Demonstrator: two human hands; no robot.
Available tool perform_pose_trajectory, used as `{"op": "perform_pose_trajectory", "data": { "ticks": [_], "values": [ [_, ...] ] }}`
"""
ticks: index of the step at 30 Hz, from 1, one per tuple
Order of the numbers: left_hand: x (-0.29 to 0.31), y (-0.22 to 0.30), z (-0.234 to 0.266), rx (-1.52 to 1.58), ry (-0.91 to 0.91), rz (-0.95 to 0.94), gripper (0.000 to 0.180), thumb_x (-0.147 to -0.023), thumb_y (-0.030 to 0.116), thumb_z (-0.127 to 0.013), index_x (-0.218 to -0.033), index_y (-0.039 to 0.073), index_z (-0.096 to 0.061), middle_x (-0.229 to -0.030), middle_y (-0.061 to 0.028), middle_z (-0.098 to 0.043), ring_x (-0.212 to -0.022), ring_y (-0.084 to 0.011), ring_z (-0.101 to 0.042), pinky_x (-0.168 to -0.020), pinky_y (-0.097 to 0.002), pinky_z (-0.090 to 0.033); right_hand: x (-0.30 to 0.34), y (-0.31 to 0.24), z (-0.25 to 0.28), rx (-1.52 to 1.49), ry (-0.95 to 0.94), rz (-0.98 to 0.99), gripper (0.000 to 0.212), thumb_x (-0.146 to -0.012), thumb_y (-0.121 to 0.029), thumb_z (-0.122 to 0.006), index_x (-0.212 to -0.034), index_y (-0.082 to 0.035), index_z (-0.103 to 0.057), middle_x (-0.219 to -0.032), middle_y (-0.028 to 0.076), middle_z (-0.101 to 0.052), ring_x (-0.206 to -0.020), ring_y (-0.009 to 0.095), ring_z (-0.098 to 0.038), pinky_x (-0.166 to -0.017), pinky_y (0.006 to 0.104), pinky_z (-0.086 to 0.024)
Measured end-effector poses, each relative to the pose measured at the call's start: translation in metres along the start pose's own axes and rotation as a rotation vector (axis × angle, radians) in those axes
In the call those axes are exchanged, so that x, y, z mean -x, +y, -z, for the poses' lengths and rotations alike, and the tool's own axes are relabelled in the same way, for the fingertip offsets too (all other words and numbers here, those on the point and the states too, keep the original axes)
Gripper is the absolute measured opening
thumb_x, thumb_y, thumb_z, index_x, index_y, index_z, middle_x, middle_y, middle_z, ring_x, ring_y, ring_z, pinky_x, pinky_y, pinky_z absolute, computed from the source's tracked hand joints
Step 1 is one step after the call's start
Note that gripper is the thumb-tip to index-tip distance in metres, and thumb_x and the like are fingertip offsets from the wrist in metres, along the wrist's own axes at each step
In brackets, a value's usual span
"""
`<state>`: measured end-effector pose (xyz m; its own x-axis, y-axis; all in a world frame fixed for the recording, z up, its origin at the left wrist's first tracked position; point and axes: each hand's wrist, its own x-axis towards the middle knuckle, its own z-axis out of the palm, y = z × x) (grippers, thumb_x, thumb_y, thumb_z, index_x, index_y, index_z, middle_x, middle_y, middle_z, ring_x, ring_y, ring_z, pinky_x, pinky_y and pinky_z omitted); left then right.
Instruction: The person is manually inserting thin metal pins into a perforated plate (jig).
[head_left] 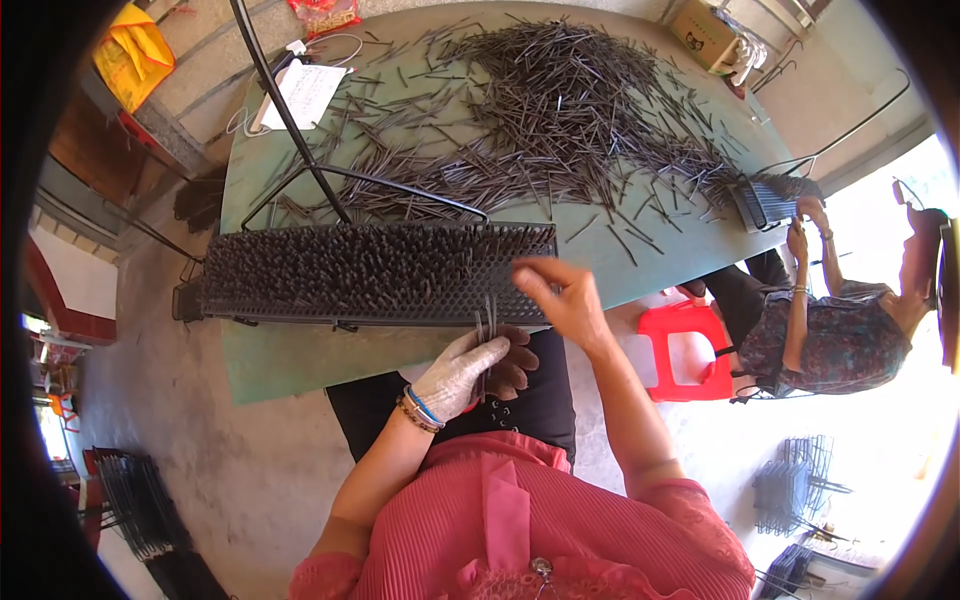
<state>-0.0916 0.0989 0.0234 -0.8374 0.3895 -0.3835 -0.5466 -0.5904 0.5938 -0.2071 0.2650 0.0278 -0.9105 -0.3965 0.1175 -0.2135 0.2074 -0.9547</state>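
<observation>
My left hand, in a white glove with dark fingers, is closed around several thin dark rods that stick up past the thumb. My bare right hand is at the right end of a long black perforated rack, thumb and forefinger pinched close together. Whether a rod is between those fingertips cannot be made out. Upright rods densely fill the rack's left and middle, while bare holes show toward its right end. A bent black handle rises from the rack, which lies along the table's near edge.
A large pile of loose rods covers the green table, with more scattered around. At right a person works at another rack beside a red stool. Paper and a carton are at the back.
</observation>
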Motion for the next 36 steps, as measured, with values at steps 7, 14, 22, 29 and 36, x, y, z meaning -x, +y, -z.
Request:
{"op": "perform_pose_trajectory", "data": {
  "ticks": [7,14,22,29,36],
  "values": [
    [0.004,0.006,-0.013,-0.137,-0.043,0.03,0.032,-0.101,0.028,-0.049,-0.119,0.002,-0.054,-0.103,-0.0131,-0.067,-0.077,-0.0149,-0.066,-0.06,-0.0242,-0.052,0.017,-0.011,-0.004,-0.279,-0.257,-0.345,0.02,-0.093,-0.018,-0.068,-0.095,0.001,-0.069,-0.087,0.003,-0.07,-0.078,0.006,-0.06,-0.068,0.023,-0.049],
    [-0.005,-0.005,-0.001,-0.083,0.132,0.119,0.03,-0.1,0.021,-0.048,-0.123,0.002,-0.053,-0.103,-0.0125,-0.067,-0.072,-0.0113,-0.063,-0.05,-0.0191,-0.047,-0.023,0.002,0.032,0.06,0.345,0.072,0.022,-0.087,-0.013,-0.072,-0.104,0.001,-0.069,-0.085,0.008,-0.072,-0.073,0.009,-0.062,-0.072,0.026,-0.05],
    [-0.006,-0.019,0.015,0.103,0.112,0.077,0.029,-0.097,0.014,-0.05,-0.123,0.001,-0.053,-0.106,-0.0135,-0.066,-0.085,-0.0184,-0.066,-0.072,-0.0285,-0.056,-0.048,0.021,0.03,0.162,0.347,0.21,0.019,-0.086,-0.011,-0.072,-0.102,-0.001,-0.07,-0.087,0.009,-0.072,-0.074,0.013,-0.064,-0.072,0.0276,-0.051],
    [0.001,-0.008,0.007,0.018,0.098,0.085,0.03,-0.099,0.021,-0.052,-0.123,0.003,-0.054,-0.105,-0.0132,-0.066,-0.089,-0.0199,-0.067,-0.072,-0.0304,-0.057,-0.052,0.024,0.028,0.19,0.341,0.213,0.019,-0.085,-0.012,-0.073,-0.101,-0.002,-0.07,-0.089,0.011,-0.073,-0.08,0.019,-0.067,-0.078,0.0302,-0.05],
    [-0.003,-0.02,0.015,0.052,0.166,0.068,0.031,-0.1,0.023,-0.052,-0.123,0.002,-0.053,-0.104,-0.0131,-0.067,-0.085,-0.0208,-0.068,-0.07,-0.0316,-0.057,-0.051,0.027,0.025,0.186,0.382,0.191,0.018,-0.085,-0.014,-0.073,-0.1,-0.003,-0.071,-0.088,0.008,-0.073,-0.08,0.018,-0.068,-0.081,0.0307,-0.048]
  ]
}}
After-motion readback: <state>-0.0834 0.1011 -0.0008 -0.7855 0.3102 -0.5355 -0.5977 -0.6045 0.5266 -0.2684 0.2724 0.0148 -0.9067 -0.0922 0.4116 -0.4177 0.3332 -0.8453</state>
